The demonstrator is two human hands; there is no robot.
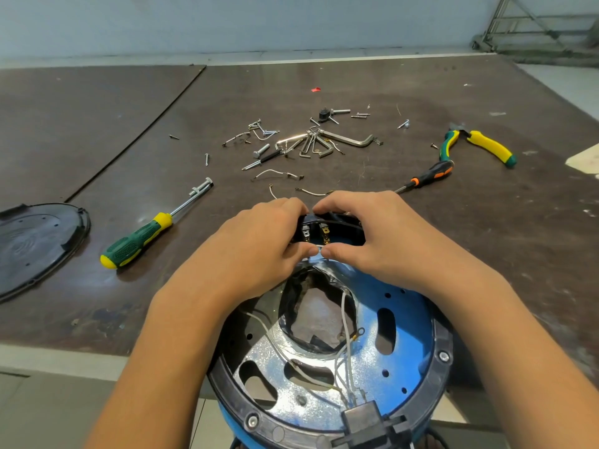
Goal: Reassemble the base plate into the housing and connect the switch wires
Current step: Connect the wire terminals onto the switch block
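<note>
So, roughly halfway, I'd say. The blue housing [443, 338] is bottom-up at 6 o'clock, at the near edge of the worktop [486, 222], though I can't tell what it's resting on. The shiny base plate [269, 354] is already lying inside the black rim. There's a screw head at about 7 o'clock on that rim and another at 3, so that part looks done or close to it. The wiring is what's left. Both hands are up at 12 o'clock on the housing. The left hand [259, 241] and right hand [366, 234] each grasp the black switch [319, 233], fingers curled over the top and thumbs underneath. The thumb tips meet on a short white wire [319, 249] just below it. The switch's two metal tabs look bare to me, so I reckon nothing's plugged on yet. More loose wires [345, 322] trail past the plate's middle hole to a black connector block [363, 419] at 6 o'clock. The black bottom cover [35, 244] is off, lying at 9 o'clock, with a green-and-yellow screwdriver [136, 244] beside it. There's a heap of screws and hex keys [311, 144] at 12 and pliers [476, 145] at 2, so closing up seems a way off. Brands or labels: none I can read. The cover has a moulded pattern but no legible lettering.
</note>
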